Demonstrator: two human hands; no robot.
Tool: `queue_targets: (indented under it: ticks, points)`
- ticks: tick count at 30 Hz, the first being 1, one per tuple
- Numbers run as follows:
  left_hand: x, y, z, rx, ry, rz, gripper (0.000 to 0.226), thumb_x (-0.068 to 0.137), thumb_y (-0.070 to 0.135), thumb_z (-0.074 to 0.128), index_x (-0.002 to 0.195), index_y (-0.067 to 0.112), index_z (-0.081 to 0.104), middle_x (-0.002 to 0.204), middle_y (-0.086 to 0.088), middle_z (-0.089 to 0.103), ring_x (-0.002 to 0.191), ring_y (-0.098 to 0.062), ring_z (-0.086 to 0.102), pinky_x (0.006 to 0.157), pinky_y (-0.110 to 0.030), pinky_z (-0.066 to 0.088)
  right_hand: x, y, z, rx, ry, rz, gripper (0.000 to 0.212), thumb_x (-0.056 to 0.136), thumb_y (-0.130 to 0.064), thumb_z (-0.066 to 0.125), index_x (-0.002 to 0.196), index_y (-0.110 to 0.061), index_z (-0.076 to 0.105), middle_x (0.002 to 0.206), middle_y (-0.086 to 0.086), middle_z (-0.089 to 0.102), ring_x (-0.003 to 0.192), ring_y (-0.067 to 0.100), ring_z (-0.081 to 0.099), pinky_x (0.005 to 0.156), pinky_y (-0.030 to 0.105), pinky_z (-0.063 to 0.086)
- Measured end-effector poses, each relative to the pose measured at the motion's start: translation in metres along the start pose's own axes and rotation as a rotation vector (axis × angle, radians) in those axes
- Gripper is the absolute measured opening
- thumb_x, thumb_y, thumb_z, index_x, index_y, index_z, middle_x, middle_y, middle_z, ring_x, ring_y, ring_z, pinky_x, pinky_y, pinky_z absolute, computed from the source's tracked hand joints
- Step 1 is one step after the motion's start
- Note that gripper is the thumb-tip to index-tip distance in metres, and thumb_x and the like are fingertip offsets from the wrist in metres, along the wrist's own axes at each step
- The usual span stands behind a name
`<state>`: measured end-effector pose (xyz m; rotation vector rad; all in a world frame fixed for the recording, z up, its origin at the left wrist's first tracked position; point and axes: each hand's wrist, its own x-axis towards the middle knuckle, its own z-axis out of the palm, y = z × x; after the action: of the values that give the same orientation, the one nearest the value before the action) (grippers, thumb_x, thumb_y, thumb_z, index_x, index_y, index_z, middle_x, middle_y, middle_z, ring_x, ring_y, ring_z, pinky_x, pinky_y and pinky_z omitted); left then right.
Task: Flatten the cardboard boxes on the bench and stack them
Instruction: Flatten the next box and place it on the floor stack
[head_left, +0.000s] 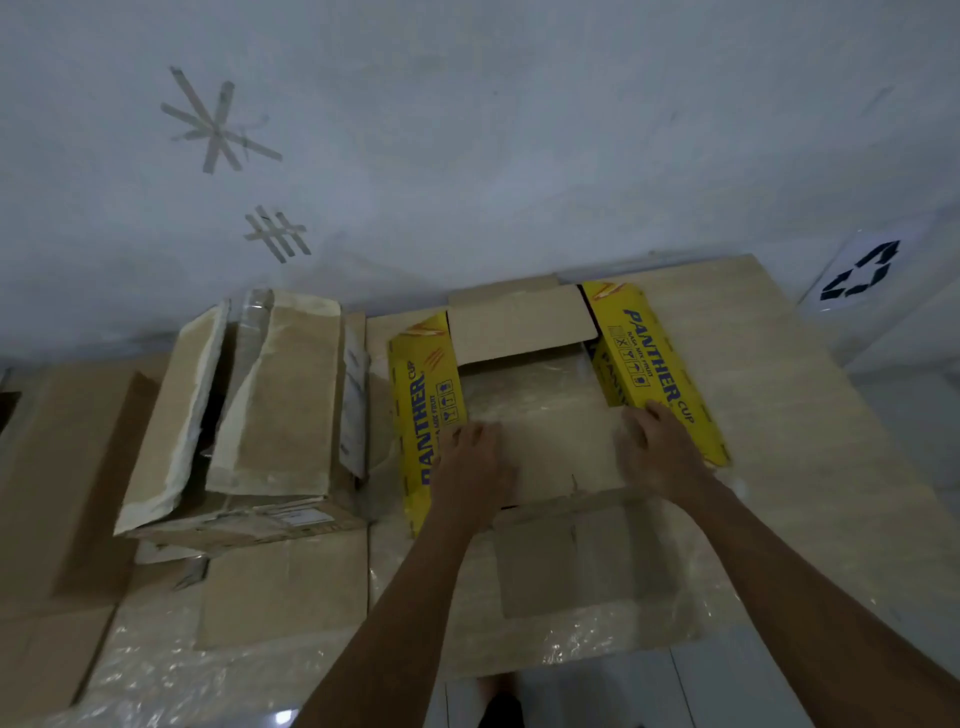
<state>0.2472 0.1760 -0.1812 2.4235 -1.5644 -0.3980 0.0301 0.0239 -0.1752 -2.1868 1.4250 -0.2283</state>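
A yellow "Panther Cup" box (654, 364) lies spread open on the bench (810, 415), its yellow side flaps out to left and right and a brown flap (519, 327) at the far end. My left hand (472, 457) presses flat on the brown inner panel beside the left yellow flap (426, 410). My right hand (654, 447) rests with bent fingers at the inner edge of the right yellow flap. A worn brown box (270, 415) with torn open flaps stands to the left, still in box shape.
Flat brown cardboard sheets (280, 592) and crinkled clear plastic wrap (156, 670) cover the bench's left and near parts. A wall (467, 156) with tape marks rises behind. A white bin with a recycling sign (862, 275) stands at the right. The bench's near edge is below my arms.
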Motion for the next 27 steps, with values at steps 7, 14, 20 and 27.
queue_targets:
  ticks: [7,14,20,27]
  points:
    - [0.023,0.005,-0.016,-0.186,-0.123,-0.137,0.059,0.086,0.054,0.069,0.132,0.019,0.055,0.133,-0.004,0.054,0.124,-0.023,0.048,0.112,-0.043,0.032,0.013,0.000,-0.026,0.219,-0.070,0.173,0.033,0.101,-0.024,0.050,0.129,-0.011,0.063,0.130,0.008,0.061,0.123,0.027,0.054,0.096,0.025,0.036]
    - [-0.013,0.008,-0.052,-1.100,-0.232,-0.094,0.023,0.072,0.012,0.088,0.079,0.013,0.066,0.071,0.004,0.064,0.067,-0.009,0.059,0.061,-0.026,0.050,0.012,0.008,-0.046,0.655,-0.248,0.390,0.029,0.096,-0.021,0.060,0.125,-0.019,0.064,0.128,0.009,0.063,0.117,0.025,0.061,0.091,0.030,0.053]
    - [0.003,-0.008,-0.071,-1.088,-0.349,-0.323,0.073,0.101,0.066,0.021,0.105,0.021,0.079,0.114,0.002,0.075,0.107,-0.017,0.068,0.094,-0.035,0.041,0.012,0.027,-0.058,0.580,-0.533,0.252,0.080,0.083,0.001,0.074,0.151,-0.012,0.034,0.151,-0.001,0.037,0.134,0.013,0.038,0.095,0.012,0.042]
    - [0.098,-0.037,-0.041,0.034,-0.002,-0.052,0.068,0.086,0.039,0.067,0.148,0.032,0.042,0.149,-0.003,0.042,0.131,-0.036,0.041,0.099,-0.049,0.046,-0.004,0.037,-0.028,0.509,-0.305,0.240,0.130,0.035,-0.027,0.102,0.149,-0.016,0.041,0.160,-0.003,0.019,0.129,0.017,0.050,0.104,0.037,0.046]
